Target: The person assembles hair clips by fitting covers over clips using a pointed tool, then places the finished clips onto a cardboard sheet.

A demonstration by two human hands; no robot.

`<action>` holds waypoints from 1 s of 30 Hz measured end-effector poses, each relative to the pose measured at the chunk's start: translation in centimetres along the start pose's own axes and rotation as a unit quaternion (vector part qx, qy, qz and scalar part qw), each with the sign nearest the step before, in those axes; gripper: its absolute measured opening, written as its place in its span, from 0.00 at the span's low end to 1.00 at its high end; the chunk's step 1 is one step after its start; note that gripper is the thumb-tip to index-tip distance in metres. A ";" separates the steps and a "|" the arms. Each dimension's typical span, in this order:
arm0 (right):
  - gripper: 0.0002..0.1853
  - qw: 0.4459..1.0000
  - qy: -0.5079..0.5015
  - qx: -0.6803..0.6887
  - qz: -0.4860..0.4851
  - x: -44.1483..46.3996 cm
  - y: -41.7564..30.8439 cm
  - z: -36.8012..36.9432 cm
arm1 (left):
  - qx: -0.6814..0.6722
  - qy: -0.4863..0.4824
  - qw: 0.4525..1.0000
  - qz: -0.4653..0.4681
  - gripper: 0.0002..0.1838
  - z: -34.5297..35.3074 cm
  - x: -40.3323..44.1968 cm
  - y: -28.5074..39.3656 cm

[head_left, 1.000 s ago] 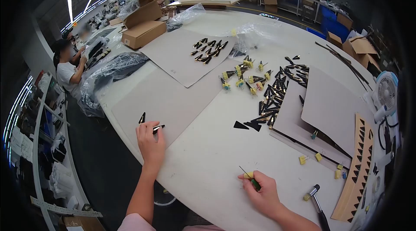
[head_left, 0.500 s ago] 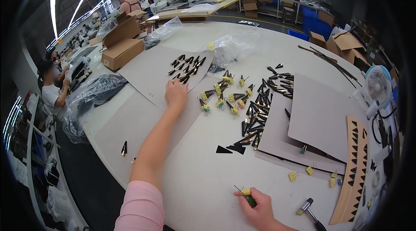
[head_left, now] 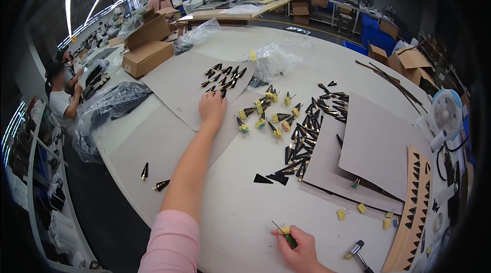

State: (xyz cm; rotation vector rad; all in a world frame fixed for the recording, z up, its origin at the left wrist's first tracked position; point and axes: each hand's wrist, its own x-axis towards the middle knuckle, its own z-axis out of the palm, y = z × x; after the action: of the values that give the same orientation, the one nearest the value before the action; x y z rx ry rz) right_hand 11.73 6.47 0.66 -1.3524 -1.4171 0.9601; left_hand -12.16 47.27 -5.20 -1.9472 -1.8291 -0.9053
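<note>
My left hand [head_left: 212, 108] reaches onto a grey board [head_left: 176, 81], fingers drawn together at a small black triangular piece with gold metal [head_left: 223, 93]. The fingers partly hide the contact. Beyond it lie similar black pieces [head_left: 221, 76]. Low in the view, my right hand [head_left: 299, 253] is closed around a green-handled awl [head_left: 290, 241], its thin shaft pointing up and left. Something yellow shows at those fingers. Between the hands stand several black pieces gripped by yellow binder clips [head_left: 261, 122]. A dense pile of black and gold pieces [head_left: 304, 142] lies to their right.
Stacked grey boards [head_left: 376, 145] and a tan strip of black triangles [head_left: 411, 211] are at right. A hammer [head_left: 358, 252] and loose yellow clips [head_left: 341, 214] lie nearby. A cardboard box [head_left: 148, 58], clear plastic [head_left: 279, 58] and a fan [head_left: 446, 112] edge the table. Other people sit at left.
The view has shifted slightly. My left hand has moved a little forward and right over the pieces. My right hand still holds the awl in nearly the same place.
</note>
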 end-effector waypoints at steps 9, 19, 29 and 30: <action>0.05 1.000 0.000 0.005 0.026 -0.1 0.3 -0.1 | -0.029 0.015 0.994 -0.105 0.11 0.2 3.3 -2.2; 0.04 0.998 0.017 -0.034 0.059 0.7 -0.5 0.3 | -0.007 -0.066 0.990 -0.128 0.11 4.1 6.8 -8.5; 0.06 0.999 0.014 -0.022 0.018 0.4 0.2 -0.2 | -0.199 -0.034 0.967 -0.154 0.12 -4.6 3.5 -5.5; 0.07 0.999 0.003 0.005 0.039 0.3 1.3 -0.2 | -0.282 -0.069 0.948 -0.128 0.12 -6.6 2.3 -3.3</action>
State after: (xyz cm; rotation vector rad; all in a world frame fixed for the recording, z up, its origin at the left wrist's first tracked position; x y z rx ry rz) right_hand 12.28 6.84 -0.45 -1.4115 -1.3620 1.0125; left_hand -16.87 45.35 0.53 -2.1578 -2.1066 -1.5545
